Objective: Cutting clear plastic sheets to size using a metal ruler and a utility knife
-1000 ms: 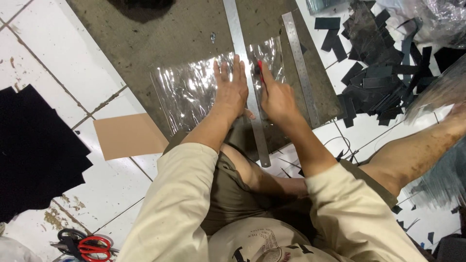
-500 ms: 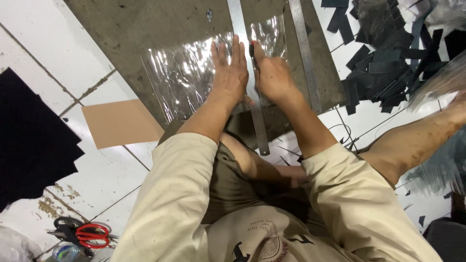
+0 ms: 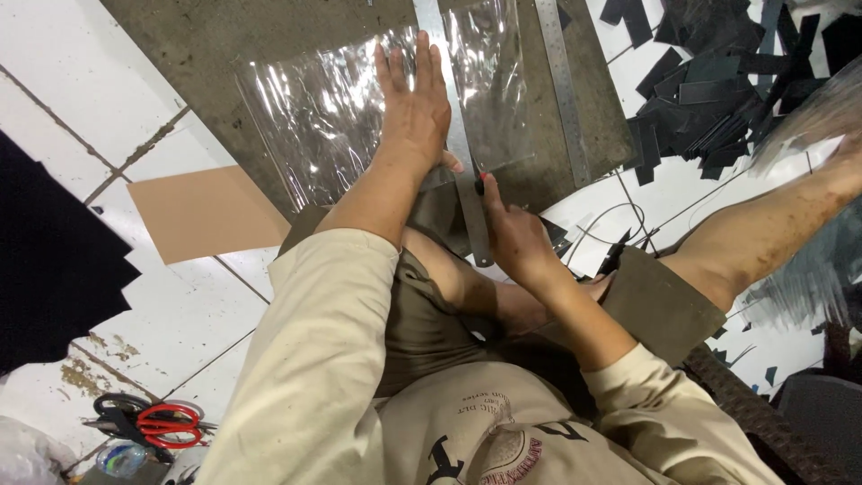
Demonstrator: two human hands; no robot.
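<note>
Clear plastic sheet (image 3: 350, 108) lies on the grey board (image 3: 206, 45), with my left hand (image 3: 415, 108) flat on it, pinning the ruler (image 3: 453, 126). Near the ruler's lower end, my right hand (image 3: 510, 235) grips a red-tipped cutter (image 3: 479, 180).

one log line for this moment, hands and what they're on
left hand: flat on clear sheet, pinning ruler | right hand: red-tipped tool at ruler edge | second ruler: idle
</note>
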